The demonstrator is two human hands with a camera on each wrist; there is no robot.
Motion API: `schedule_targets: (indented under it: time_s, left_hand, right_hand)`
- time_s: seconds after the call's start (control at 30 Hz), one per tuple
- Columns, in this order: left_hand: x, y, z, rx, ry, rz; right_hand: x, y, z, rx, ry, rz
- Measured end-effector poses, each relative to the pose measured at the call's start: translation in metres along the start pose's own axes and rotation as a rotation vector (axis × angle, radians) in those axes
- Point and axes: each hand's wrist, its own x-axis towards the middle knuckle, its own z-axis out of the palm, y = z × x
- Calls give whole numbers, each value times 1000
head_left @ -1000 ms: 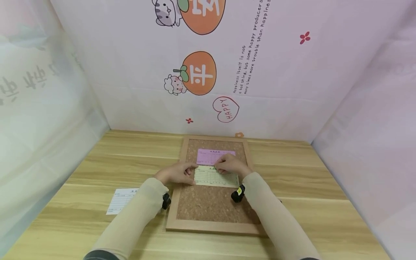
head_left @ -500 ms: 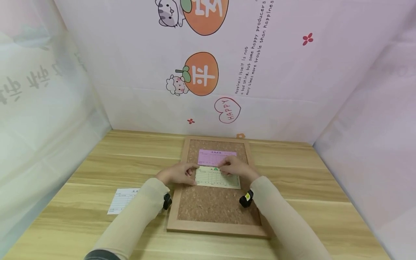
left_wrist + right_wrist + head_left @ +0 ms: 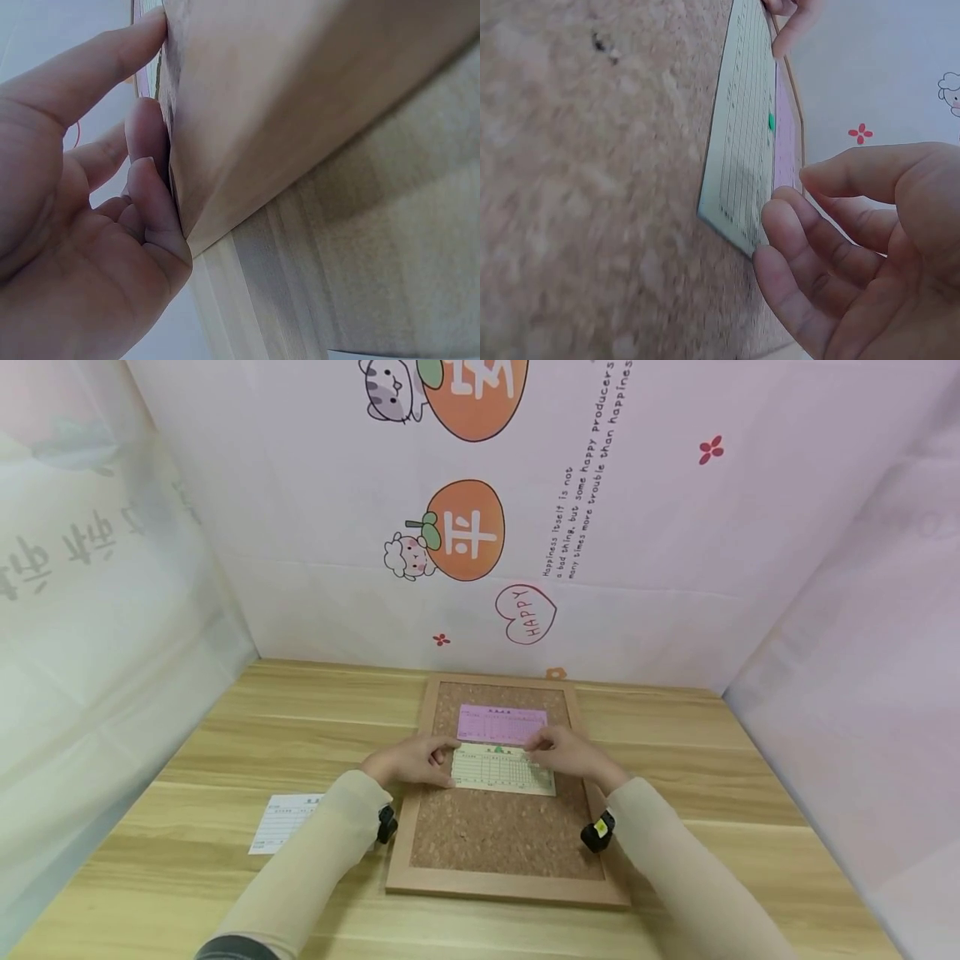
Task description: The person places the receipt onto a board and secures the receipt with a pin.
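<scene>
A pale yellow printed form (image 3: 487, 770) lies across the framed corkboard (image 3: 487, 835), just below a pink form (image 3: 491, 723). A green pushpin (image 3: 772, 121) stands in the yellow form's upper edge, near its middle. My left hand (image 3: 405, 760) rests at the form's left end, thumb and forefinger spread to its two corners; in the left wrist view its other fingers (image 3: 154, 195) bend against the board's wooden frame. My right hand (image 3: 566, 753) hovers over the yellow form's upper right part. In the right wrist view its fingers (image 3: 780, 225) are loosely bent, holding nothing visible.
A white form (image 3: 281, 822) lies on the wooden table (image 3: 202, 760) left of the board, partly under the left sleeve. White printed cloth (image 3: 637, 568) stands behind the table and along both sides.
My right hand has drawn away to the right from the form's upper middle, and the green pushpin has come into sight there. My left hand stays at the form's left end.
</scene>
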Motion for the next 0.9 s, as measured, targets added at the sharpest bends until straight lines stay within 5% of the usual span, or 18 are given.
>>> schedule_targets:
  time_s: [0.9]
  left_hand:
    - [-1, 0, -1, 2, 8, -11]
  right_hand:
    - [-60, 33, -17, -39, 90, -97]
